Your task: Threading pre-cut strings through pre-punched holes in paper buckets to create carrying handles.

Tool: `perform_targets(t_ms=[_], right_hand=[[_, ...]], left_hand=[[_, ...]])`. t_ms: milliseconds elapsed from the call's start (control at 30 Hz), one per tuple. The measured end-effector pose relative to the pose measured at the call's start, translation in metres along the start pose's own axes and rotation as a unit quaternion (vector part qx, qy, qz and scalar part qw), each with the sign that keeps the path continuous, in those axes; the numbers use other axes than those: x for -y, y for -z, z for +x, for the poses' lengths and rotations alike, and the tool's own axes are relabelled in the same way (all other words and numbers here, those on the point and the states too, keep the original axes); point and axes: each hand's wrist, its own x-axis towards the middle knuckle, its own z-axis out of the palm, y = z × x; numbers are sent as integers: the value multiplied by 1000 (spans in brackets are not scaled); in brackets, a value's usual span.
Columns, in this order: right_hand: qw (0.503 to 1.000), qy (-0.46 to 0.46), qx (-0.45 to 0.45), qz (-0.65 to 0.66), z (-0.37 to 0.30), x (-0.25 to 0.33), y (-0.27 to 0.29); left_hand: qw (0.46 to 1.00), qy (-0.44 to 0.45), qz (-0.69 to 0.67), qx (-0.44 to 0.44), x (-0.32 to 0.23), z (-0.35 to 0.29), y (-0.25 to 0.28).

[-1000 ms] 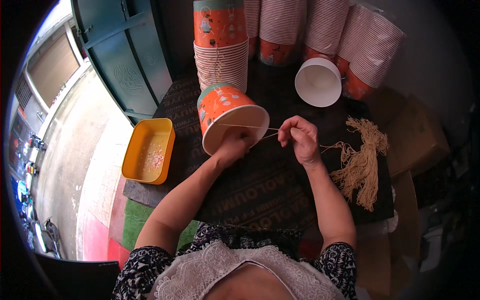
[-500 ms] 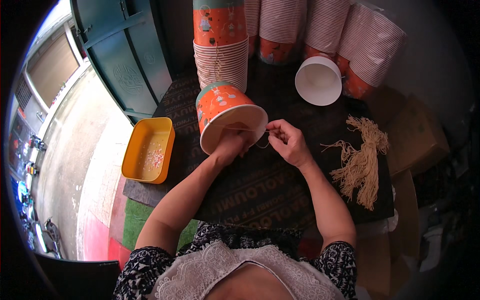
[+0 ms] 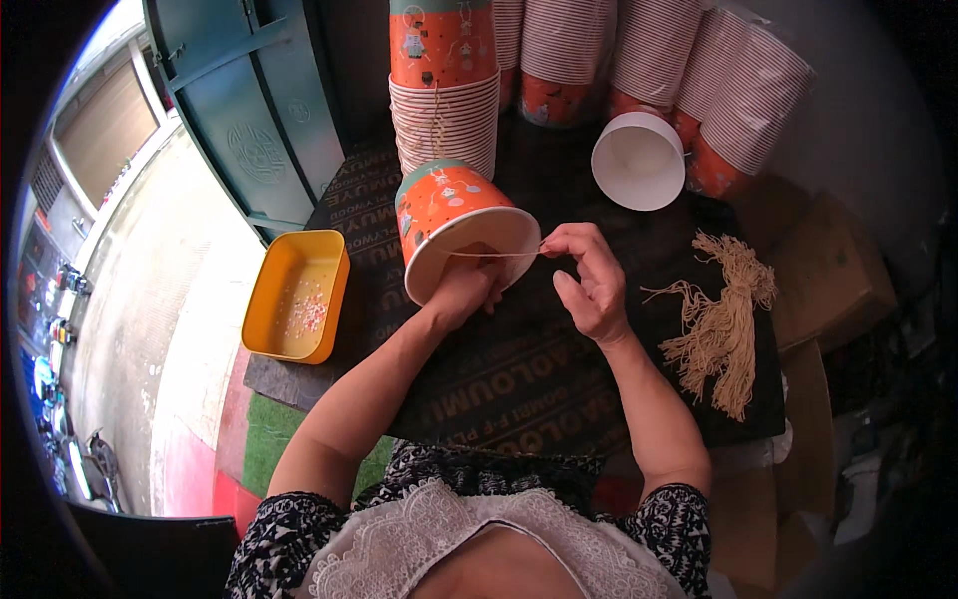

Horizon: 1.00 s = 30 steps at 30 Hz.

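Note:
An orange paper bucket (image 3: 449,207) with a green base band lies tilted, its white-rimmed mouth facing me. My left hand (image 3: 465,291) reaches inside it, fingers bent and partly hidden, so what they grip I cannot make out. A thin pale string (image 3: 504,256) runs taut from inside the bucket, over the rim, to my right hand (image 3: 596,283). The fingertips of that hand hold the string's end just right of the rim, with the thumb held apart below. A bundle of beige strings (image 3: 726,324) lies on the dark table at the right.
Behind the bucket rises a tall stack of paper buckets (image 3: 445,120). More wrapped stacks (image 3: 654,50) line the back, with a single bucket (image 3: 639,162) on its side before them. A yellow tray (image 3: 282,299) with small bits sits left; a cardboard box (image 3: 833,265) stands beyond the right edge.
My right hand has risen slightly and moved right, its thumb lifting away from the fingers. The string now stretches straight where it had a loose loop. The left hand and bucket barely shifted.

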Motion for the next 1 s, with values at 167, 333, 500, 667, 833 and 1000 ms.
perform_targets(t_ms=[167,333,500,667,833,1000], right_hand=[[999,11,-14,-52,0,-4,1],[996,3,-4,-90,0,-4,3],[996,4,-6,-92,1,-2,1],[993,17,2,-115,1,3,-2],[976,84,55,-195,2,2,-2],[918,109,75,-374,-3,-10,-12]], left_hand=[[1000,19,4,11,-4,-2,1],[1000,8,20,9,-6,-2,1],[999,-20,45,22,2,1,3],[1000,-21,12,-2,6,1,-1],[1000,-11,18,-21,6,1,-2],[999,-15,19,-21,6,2,-3]])
